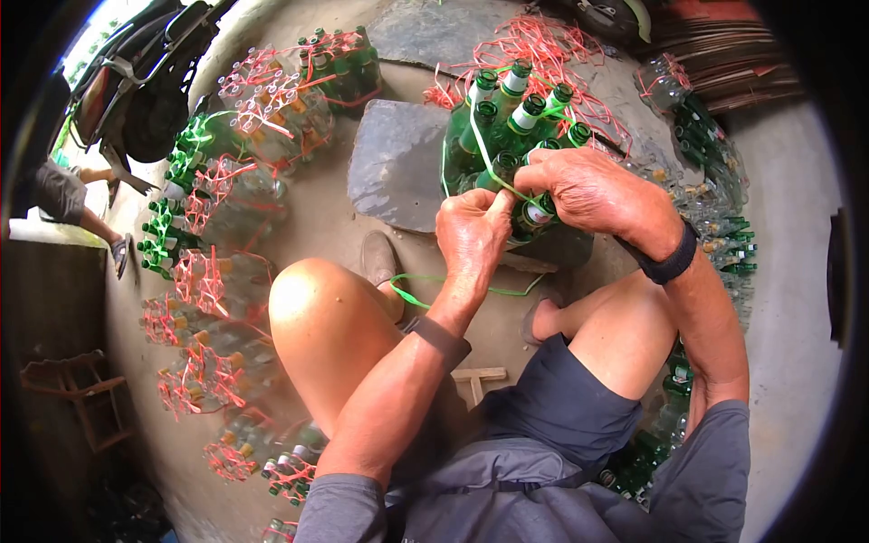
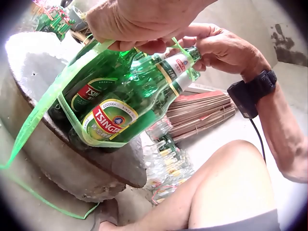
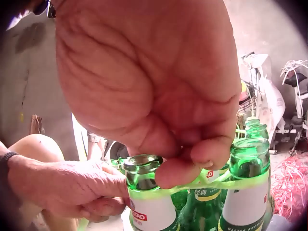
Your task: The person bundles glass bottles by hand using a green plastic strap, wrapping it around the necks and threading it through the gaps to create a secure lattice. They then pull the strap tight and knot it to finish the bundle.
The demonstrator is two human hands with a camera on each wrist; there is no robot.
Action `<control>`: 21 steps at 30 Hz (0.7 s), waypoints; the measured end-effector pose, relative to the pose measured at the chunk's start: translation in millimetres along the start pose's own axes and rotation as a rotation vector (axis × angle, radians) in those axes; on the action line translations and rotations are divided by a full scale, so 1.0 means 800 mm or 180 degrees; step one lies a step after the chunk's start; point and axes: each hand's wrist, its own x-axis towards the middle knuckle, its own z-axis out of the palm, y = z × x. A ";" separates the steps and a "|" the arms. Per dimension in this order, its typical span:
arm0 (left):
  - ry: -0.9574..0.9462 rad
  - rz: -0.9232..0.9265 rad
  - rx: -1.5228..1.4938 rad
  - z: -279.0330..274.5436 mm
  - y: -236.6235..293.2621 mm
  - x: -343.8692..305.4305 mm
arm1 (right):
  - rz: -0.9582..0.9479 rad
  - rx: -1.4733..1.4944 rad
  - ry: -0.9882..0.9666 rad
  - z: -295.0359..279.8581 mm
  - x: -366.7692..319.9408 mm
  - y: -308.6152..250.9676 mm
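Note:
A cluster of green beer bottles (image 1: 486, 136) stands close in front of me, with Tsingtao labels (image 2: 110, 120) showing in the left wrist view. Flat green plastic strap (image 2: 50, 94) runs round their bodies and across their necks. My left hand (image 1: 472, 235) pinches the strap beside the nearest necks. Right above those necks, my right hand (image 1: 593, 188) has its thumb and fingers curled together on the strap; in the right wrist view the band (image 3: 231, 184) passes between bottle necks under these fingertips. A loose tail of strap (image 2: 43, 202) trails down to the floor.
The bottles sit on a low round stand (image 2: 62, 159). Beside it lies a grey slab (image 1: 394, 163). Bundles of bottles tied in red strap (image 1: 204, 281) line the left. Tangled red strap (image 1: 552, 45) lies behind; more bottles (image 1: 715, 217) stand right. Another person's leg (image 1: 90, 217) shows far left.

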 end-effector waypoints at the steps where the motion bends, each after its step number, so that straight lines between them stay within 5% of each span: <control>1: -0.0008 -0.0039 0.0030 0.000 0.000 0.000 | 0.0013 -0.0141 -0.0070 -0.002 0.001 -0.002; 9: -0.0109 -0.0096 0.0036 -0.003 0.002 -0.002 | -0.0102 -0.1037 -0.0178 -0.007 -0.004 -0.015; 11: -0.0126 -0.0113 0.0036 -0.003 0.002 -0.002 | -0.0556 -0.1109 0.0529 -0.003 -0.011 -0.007; 21: -0.0222 -0.0047 -0.0085 -0.005 0.012 -0.008 | -0.0181 -0.1531 0.0128 -0.032 0.004 -0.011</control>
